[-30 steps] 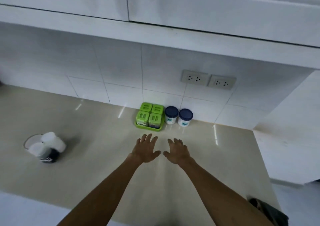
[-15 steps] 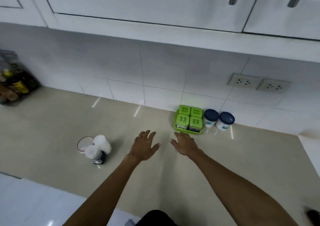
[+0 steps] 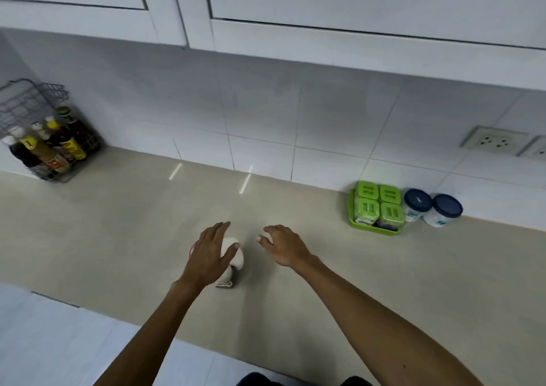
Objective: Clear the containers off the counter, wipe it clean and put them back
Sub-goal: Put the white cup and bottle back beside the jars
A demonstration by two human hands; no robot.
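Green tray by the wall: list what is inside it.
Four green-lidded containers fill the green tray, two by two. Their lids hide the contents, and they cover the tray floor.

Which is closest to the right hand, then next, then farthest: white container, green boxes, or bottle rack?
From the right hand:
1. White container, just left, under the left hand.
2. Green boxes, right, at the back.
3. Bottle rack, far left.

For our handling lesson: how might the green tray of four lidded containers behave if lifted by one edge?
The green tray has a low rim and its four green-lidded containers stand well above it, so tilting could topple them. It looks plastic, so probably light. On the glossy counter it would likely slide.
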